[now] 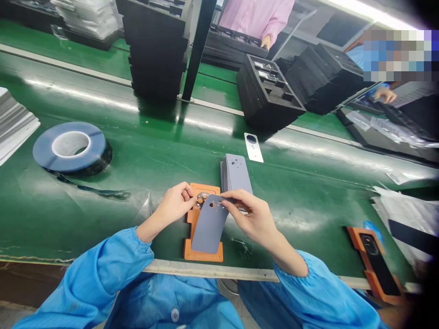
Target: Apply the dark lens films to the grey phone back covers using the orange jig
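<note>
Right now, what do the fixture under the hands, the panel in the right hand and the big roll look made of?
Fixture: probably matte plastic; solid orange, cleanly notched edges.
Panel: thin plastic or coated sheet, satin grey; it bows slightly.
Roll: likely plastic film tape, glossy translucent blue, on a smooth white core.

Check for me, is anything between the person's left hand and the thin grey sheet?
Yes, a round piece with holes, at the upper part of the orange holder, lies between the left hand and the grey sheet. Nothing visible separates the right hand from the sheet; its fingers hold the top.
</note>
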Available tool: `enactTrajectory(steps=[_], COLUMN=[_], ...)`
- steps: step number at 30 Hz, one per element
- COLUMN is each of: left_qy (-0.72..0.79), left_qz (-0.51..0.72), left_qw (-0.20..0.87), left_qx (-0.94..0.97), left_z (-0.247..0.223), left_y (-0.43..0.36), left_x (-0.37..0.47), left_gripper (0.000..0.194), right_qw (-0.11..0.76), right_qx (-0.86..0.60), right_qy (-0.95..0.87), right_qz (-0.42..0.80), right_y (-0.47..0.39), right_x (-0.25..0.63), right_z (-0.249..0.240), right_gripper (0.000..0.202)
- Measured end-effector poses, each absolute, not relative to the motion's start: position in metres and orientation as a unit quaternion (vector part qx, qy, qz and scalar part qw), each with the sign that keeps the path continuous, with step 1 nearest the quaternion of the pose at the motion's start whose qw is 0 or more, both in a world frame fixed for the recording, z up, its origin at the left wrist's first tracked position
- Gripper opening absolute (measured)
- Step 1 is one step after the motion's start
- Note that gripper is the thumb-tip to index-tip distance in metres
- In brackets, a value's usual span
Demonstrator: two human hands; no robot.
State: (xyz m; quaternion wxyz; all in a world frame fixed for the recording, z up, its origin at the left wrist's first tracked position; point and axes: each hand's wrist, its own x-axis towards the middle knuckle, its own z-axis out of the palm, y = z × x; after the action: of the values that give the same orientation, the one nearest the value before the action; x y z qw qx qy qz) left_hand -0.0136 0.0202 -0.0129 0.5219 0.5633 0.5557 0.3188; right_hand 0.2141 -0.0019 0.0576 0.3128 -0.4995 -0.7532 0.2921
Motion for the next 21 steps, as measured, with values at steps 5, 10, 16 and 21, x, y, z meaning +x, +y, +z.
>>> enactTrajectory(steps=[5, 10, 16, 21], left_qy=[0.54, 0.517, 0.539, 0.55], left_qz=[0.316, 0.306, 0.254, 0.211], left_qw=[0.567, 0.585, 0.531, 0.513], left_qx=[0.535, 0.545, 0.603, 0.624], left_z=[-0.006, 0.002, -0.002, 0.003], left_y=[0.021, 0.021, 0.02, 0.019], left_x=[-0.016, -0.021, -0.021, -0.018], left_gripper=[0.007, 0.028, 0.046, 0.043], right_qw=[0.279, 0.253, 0.227, 0.184], right_qx=[-0.436, -0.41, -0.426, -0.443], right_qy=[-0.823, -0.849, -0.864, -0.877], right_qz=[0.235, 0.219, 0.14, 0.004], right_y=[0.001, 0.002, 0.001, -0.004], right_x=[0.21, 0.207, 0.204, 0.192], right_z=[0.051, 0.038, 0.023, 0.003], right_gripper=[0.023, 0.031, 0.037, 0.047])
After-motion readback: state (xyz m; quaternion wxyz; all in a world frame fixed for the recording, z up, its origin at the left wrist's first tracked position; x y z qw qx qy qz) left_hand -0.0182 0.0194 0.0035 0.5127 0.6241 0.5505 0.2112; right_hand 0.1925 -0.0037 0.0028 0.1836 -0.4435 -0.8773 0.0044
